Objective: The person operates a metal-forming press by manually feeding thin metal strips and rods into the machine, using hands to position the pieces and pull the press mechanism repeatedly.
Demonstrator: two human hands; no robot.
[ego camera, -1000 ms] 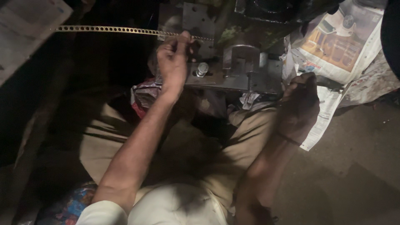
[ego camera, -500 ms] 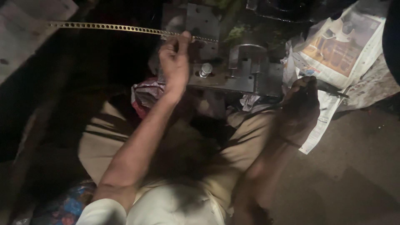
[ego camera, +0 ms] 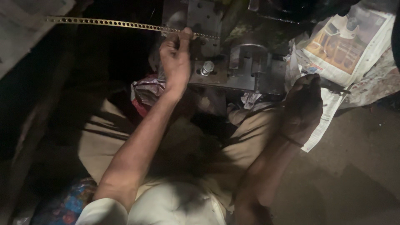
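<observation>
- We see a grey metal press block with a hex bolt (ego camera: 233,71) above our knees.
- Spread newspaper sheets (ego camera: 346,46) lie to its right.
- A long, thin perforated brass-coloured metal strip (ego camera: 116,24) runs from the left into the press.
- Our left hand (ego camera: 175,58) pinches this strip just beside the press.
- Our right hand (ego camera: 303,106) is clenched around a thin dark handle (ego camera: 333,86) over the newspaper.

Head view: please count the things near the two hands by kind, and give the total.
Perforated metal strip: 1, pinched by the left hand
Metal press block: 1
Hex bolt: 1
Newspaper: 1, under the right hand
Total: 4
</observation>
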